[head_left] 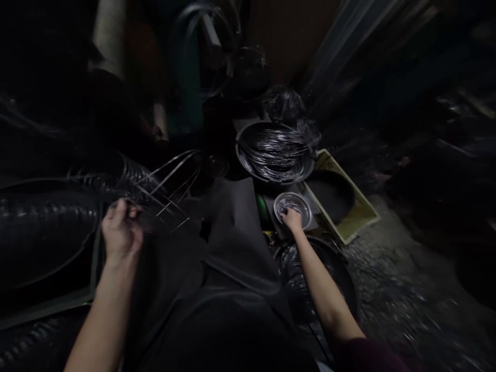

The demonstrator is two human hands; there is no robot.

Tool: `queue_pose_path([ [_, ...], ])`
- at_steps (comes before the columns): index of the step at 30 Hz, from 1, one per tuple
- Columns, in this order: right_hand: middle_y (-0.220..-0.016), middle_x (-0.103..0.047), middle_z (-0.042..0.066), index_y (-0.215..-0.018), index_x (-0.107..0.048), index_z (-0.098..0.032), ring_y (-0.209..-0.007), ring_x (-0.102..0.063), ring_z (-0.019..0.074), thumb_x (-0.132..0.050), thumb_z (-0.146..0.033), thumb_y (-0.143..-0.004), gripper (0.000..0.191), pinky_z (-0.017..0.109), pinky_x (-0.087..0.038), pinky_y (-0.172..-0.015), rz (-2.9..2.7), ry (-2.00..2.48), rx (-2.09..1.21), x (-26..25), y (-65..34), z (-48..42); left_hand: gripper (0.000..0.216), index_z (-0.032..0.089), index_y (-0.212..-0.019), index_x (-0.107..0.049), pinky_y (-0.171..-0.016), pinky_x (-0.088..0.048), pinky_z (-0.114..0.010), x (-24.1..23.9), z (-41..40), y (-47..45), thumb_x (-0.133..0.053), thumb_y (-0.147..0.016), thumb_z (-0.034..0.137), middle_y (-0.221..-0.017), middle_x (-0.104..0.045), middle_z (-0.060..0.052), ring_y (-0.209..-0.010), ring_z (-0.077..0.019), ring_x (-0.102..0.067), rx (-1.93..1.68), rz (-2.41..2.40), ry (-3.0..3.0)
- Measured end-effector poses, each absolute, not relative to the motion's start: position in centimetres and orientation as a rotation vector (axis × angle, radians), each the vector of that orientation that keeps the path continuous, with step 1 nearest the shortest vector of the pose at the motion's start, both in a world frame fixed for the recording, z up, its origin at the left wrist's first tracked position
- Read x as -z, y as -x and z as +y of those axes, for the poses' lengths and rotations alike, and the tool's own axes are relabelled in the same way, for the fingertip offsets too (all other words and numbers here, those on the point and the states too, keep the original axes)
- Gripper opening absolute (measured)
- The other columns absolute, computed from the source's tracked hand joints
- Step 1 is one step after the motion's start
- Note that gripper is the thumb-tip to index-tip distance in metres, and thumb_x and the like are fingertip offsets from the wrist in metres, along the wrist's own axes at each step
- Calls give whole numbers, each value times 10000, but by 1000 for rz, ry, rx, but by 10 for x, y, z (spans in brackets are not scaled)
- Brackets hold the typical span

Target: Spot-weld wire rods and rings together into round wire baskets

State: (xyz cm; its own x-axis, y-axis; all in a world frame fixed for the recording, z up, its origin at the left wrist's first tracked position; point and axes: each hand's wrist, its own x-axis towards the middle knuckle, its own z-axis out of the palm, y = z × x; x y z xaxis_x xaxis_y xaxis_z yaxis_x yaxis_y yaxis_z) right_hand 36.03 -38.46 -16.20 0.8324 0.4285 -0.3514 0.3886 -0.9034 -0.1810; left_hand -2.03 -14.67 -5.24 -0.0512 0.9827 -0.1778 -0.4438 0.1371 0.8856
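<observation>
My left hand [122, 227] is closed with the fingers curled, at the left of the view. Thin, pale, shiny strips [165, 194] cross one another and stick out to the right from this hand; the grip itself is dark and partly blurred. On the right, my right hand [292, 219] reaches down into a small round bowl [309, 219]. Its fingers are drawn together among small shiny metal-looking pieces [287, 203]. The fingertips are hidden, so what they pinch cannot be made out.
Beyond the bowl, a round black basin [242, 163] holds bundled shiny strands [275, 150]. A yellow crate [354, 206] stands right of it. Below my right forearm sits another dark container [351, 289]. Dark cloth [236, 243] covers my lap. A large black ribbed roll [42, 232] lies left.
</observation>
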Motion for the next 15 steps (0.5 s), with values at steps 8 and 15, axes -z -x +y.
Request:
queue_pose_path([
  [8,-890,-681,236,-1069,-668,-132,-875,-644,402,-515,-324,-800,365,500,-484,-708,-550,2930,-474,157,-365,-393,372,128,-673,-564,-435,-306,-181,62,-111,-3,-645,-773,477,-466,-398,72,-391,-23,-326,-1412,1025,-565],
  [15,-807,-705,76,-837,-687,-197,-716,-674,236,-705,-330,-638,240,381,-549,-722,-467,1738,-760,88,-281,-280,459,146,-631,-490,-398,-224,-175,67,-104,-9,-659,-690,568,-505,-395,65,-405,-27,-322,-1524,1075,-662],
])
